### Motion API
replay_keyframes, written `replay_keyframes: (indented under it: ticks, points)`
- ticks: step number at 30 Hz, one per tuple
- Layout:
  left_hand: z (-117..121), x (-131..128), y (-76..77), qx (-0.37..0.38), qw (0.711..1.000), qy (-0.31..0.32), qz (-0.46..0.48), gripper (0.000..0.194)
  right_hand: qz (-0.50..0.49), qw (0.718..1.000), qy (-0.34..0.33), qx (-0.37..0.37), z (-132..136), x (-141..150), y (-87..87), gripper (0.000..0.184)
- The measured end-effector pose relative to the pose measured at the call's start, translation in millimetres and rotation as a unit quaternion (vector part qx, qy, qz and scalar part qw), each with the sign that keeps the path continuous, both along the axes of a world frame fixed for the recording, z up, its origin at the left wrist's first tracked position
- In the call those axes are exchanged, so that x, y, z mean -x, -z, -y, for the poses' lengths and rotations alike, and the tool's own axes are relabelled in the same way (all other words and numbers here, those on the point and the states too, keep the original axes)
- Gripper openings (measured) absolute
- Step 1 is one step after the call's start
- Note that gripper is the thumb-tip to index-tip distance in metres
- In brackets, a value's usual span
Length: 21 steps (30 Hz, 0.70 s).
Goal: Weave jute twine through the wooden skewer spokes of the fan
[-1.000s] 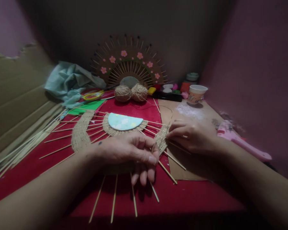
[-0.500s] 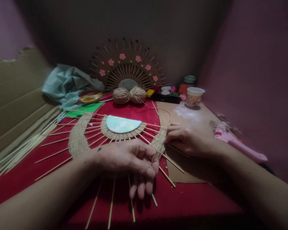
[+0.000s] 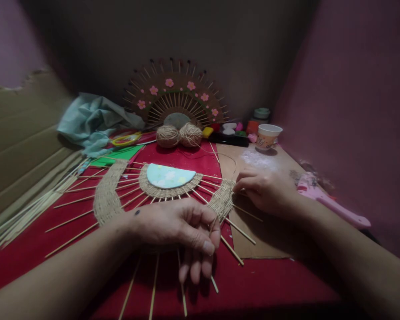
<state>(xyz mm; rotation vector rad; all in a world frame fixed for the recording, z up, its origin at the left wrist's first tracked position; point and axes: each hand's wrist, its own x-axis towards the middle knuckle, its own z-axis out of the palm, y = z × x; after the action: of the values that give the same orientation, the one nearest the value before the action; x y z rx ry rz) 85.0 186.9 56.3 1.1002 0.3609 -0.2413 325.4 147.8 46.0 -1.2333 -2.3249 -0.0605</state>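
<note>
A half-round fan frame of thin sticks lies on the red cloth, with a woven twine band (image 3: pixel 106 195) crossing its sticks. At its centre is a pale blue half-disc (image 3: pixel 170 176) edged with weaving. My left hand (image 3: pixel 183 233) lies over the lower right of the fan, thumb and forefinger closed on a thin strand of twine; its other fingers curl loosely below and hide part of the band. My right hand (image 3: pixel 265 191) pinches at the band's right end, where twine from the balls (image 3: pixel 190 134) runs toward it. Its fingertips are partly hidden.
Behind the fan stands a finished fan with pink flowers (image 3: pixel 169 83). Around it are blue cloth (image 3: pixel 95 118), yellow-handled scissors (image 3: pixel 126 139) and a paper cup (image 3: pixel 268 135). A pink-handled tool (image 3: pixel 333 202) lies at right by the cardboard (image 3: pixel 253 244). Loose sticks (image 3: pixel 36 209) lie at left.
The view has shifted slightly, so the fan sits a little lower. My right hand has moved slightly right at the band's end; my left hand keeps nearly the same pose.
</note>
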Motion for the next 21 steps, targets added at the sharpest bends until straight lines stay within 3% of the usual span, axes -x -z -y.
replay_keyframes:
  ticks: [7,12,17,21]
  points:
    - [-1.0,0.0,2.1,0.001,1.000,-0.003,0.025,0.003,-0.080,0.985,-0.118,0.098,5.9,4.1,-4.3,0.039]
    - [-2.2,-0.3,6.6,0.005,0.999,0.009,0.034,0.003,-0.037,0.983,-0.106,0.144,4.0,5.2,0.6,0.038]
    - [-3.8,2.0,1.3,-0.004,1.000,0.007,0.023,0.002,-0.021,0.984,-0.097,0.147,4.8,7.7,-1.4,0.036]
    - [-3.1,5.0,-5.0,-0.044,0.998,-0.034,0.021,0.004,-0.044,0.982,-0.108,0.146,6.4,8.7,-4.7,0.037]
